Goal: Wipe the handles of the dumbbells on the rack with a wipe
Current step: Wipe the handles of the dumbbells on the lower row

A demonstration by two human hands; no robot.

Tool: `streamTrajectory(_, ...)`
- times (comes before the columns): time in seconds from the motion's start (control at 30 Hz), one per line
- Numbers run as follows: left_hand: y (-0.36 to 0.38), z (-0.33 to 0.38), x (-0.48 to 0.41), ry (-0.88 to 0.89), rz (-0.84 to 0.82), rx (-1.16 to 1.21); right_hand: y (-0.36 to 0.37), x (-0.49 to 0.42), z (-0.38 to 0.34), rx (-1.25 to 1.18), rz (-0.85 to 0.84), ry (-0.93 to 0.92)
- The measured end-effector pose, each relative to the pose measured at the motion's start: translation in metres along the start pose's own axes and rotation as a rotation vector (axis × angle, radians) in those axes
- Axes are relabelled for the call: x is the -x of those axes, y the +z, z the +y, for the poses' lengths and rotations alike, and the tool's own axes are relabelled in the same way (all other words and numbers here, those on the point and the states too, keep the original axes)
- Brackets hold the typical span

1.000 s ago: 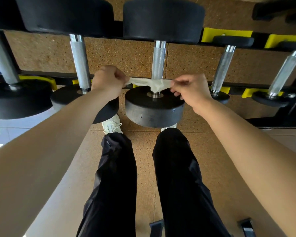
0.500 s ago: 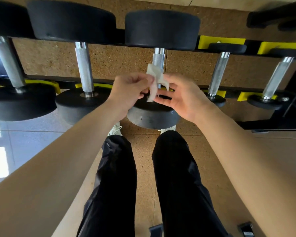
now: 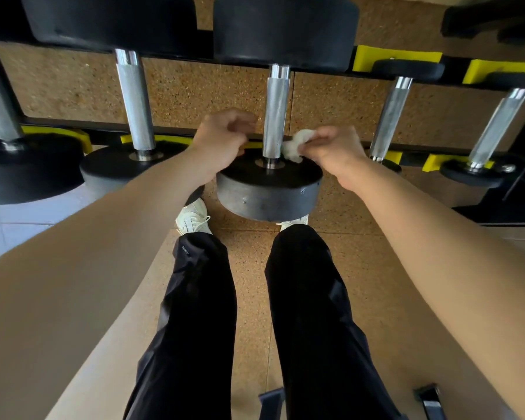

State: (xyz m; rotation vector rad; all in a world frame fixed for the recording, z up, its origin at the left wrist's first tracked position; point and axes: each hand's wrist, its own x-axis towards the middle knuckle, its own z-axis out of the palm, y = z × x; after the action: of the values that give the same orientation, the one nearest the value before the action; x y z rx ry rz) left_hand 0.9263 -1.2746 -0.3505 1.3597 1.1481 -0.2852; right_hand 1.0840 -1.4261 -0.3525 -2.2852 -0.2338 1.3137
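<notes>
A black rack (image 3: 73,123) with yellow pads is seen from above over a speckled brown floor (image 3: 249,298), and several dumbbells are laid across it. The middle dumbbell (image 3: 269,189) is set straight ahead of the person's legs, its knurled steel handle (image 3: 275,116) bare along its whole length. The left hand (image 3: 222,140) is held just left of that handle, its fingers curled with nothing seen in them. The right hand (image 3: 334,150) is held just right of it, and a crumpled white wipe (image 3: 294,145) is pinched in its fingertips, against or just beside the handle's near end, above the near weight head.
</notes>
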Motion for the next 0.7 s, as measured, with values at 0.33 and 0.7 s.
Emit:
streamTrajectory(0.33,0.002,0.003,-0.033,0.057,-0.399,-0.534,0.017,-0.025,-0.016,0.176,-0.294,0.003)
streamTrajectory(0.7,-0.029,0.009,-0.029,0.062,-0.455,-0.796,0.021,-0.026,-0.018,0.405,-0.292,-0.131)
